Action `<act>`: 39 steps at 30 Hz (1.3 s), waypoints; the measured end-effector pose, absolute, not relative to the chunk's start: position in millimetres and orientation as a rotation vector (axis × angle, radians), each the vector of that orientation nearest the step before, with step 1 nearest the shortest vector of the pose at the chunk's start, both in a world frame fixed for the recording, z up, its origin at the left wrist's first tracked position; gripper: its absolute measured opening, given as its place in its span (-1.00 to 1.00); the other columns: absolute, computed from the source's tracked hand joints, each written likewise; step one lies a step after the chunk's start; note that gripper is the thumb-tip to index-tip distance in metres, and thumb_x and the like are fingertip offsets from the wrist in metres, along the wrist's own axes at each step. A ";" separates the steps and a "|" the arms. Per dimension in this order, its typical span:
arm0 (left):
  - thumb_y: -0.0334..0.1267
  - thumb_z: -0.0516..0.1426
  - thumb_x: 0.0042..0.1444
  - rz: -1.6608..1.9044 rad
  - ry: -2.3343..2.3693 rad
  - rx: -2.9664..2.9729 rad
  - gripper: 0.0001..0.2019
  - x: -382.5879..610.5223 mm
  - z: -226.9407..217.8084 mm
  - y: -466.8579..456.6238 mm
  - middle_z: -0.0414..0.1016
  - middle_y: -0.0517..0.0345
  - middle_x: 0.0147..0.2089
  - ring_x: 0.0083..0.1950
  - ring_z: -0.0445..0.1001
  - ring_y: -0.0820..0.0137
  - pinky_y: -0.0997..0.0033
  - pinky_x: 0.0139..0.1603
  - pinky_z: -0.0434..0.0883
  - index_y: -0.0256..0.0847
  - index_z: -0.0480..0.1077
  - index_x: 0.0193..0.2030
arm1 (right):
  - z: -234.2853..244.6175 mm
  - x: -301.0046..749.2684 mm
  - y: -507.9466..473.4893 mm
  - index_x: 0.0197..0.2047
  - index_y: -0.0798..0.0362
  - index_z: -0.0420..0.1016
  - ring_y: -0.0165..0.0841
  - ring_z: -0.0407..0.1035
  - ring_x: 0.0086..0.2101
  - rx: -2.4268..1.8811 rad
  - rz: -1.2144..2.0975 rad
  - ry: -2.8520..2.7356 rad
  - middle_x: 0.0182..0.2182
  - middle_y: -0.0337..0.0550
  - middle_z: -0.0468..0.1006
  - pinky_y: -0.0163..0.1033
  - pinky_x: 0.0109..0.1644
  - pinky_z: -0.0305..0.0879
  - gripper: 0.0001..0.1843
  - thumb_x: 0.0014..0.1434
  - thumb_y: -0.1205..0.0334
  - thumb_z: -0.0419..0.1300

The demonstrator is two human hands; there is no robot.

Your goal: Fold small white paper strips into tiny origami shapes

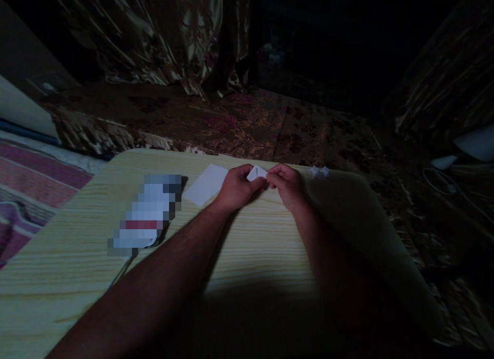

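My left hand (236, 187) and my right hand (286, 185) meet near the far edge of a light wooden table (247, 256). Both pinch a small folded piece of white paper (256, 172) between fingers and thumbs. The paper is partly hidden by my fingers. A flat white sheet of paper (204, 184) lies just left of my left hand. A tiny folded white paper shape (320, 171) rests on the table to the right of my right hand.
A blurred-out white and red object (148, 212) lies on the table's left part. Dark patterned fabric (247, 122) covers the floor beyond the table, with shiny curtains behind. A striped rug (27, 189) lies at left, white cables (443, 178) at right.
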State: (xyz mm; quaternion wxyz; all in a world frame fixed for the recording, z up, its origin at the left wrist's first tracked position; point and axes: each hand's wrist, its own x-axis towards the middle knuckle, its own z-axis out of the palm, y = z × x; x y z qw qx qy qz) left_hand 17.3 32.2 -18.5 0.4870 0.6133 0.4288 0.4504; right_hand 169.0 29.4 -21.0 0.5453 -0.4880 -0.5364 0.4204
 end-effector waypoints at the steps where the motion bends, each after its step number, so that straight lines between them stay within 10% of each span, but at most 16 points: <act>1: -0.09 0.25 -0.07 1.096 1.056 1.464 -0.72 17.2 -19.0 32.7 0.50 0.14 -0.46 -0.53 0.34 0.47 0.52 -0.54 0.20 -0.29 0.44 -0.34 | -20.6 168.6 29.0 -0.47 0.05 0.38 -0.48 0.19 -0.58 -1.159 1.000 -1.285 -0.64 -0.36 0.34 -0.33 -0.48 0.07 -0.90 -0.05 0.22 0.21; 39: -0.12 0.27 -0.09 0.990 0.945 1.430 -0.74 17.5 -22.5 33.7 0.35 0.21 -0.57 -0.62 0.19 0.55 0.52 -0.62 0.06 -0.30 0.44 -0.41 | -21.9 173.4 32.5 -0.54 0.06 0.35 -0.47 0.24 -0.57 -1.109 1.096 -1.284 -0.65 -0.34 0.39 -0.33 -0.44 0.13 -0.91 -0.17 0.30 0.22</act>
